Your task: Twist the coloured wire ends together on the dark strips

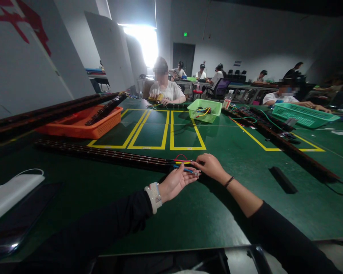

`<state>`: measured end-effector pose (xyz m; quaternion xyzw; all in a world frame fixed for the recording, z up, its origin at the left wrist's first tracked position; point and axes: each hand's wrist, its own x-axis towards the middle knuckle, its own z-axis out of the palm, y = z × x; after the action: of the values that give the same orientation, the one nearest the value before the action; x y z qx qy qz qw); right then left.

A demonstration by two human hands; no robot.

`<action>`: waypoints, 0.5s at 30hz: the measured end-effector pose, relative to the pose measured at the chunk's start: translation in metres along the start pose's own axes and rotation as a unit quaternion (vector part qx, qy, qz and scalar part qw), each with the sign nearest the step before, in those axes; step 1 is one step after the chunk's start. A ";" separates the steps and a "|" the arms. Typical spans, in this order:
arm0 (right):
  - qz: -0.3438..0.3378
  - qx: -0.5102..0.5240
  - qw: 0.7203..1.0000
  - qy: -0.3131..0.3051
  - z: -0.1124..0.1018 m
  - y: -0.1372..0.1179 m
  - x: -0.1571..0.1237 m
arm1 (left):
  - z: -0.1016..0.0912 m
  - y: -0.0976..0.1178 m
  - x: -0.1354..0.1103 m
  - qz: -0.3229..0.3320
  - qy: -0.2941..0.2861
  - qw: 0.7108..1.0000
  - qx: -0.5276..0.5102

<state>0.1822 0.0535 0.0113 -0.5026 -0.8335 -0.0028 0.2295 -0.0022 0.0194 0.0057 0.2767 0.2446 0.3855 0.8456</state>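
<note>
My left hand (175, 182) lies palm up on the green table (217, 205) with a thin blue wire (185, 169) resting across its fingers. My right hand (210, 166) is closed in a pinch on the wire ends just beside it. Both hands sit at the right end of a long dark strip (103, 154) that runs left across the table. Red and yellow wires (181, 158) stick out of that end. A white band is on my left wrist, a dark one on my right.
An orange tray (82, 123) holds another dark strip at the left. A green basket (204, 110) with wires stands beyond yellow floor-tape boxes. More strips (288, 146) run along the right. A white device (11, 192) lies near left. People sit across the table.
</note>
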 end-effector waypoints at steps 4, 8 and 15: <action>-0.031 -0.011 0.999 0.001 -0.009 -0.003 -0.002 | -0.001 -0.001 0.002 0.003 0.006 1.000 0.003; -0.076 -0.043 0.994 0.058 -0.022 -0.011 -0.004 | 0.000 -0.002 0.002 0.007 0.009 1.000 -0.004; -0.230 -0.101 0.968 -0.013 -0.027 -0.023 -0.005 | -0.003 -0.004 0.003 0.015 0.011 0.999 -0.027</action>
<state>0.1753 0.0317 0.0383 -0.3180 -0.9250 -0.1332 0.1595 -0.0002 0.0206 0.0003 0.2534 0.2395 0.4073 0.8441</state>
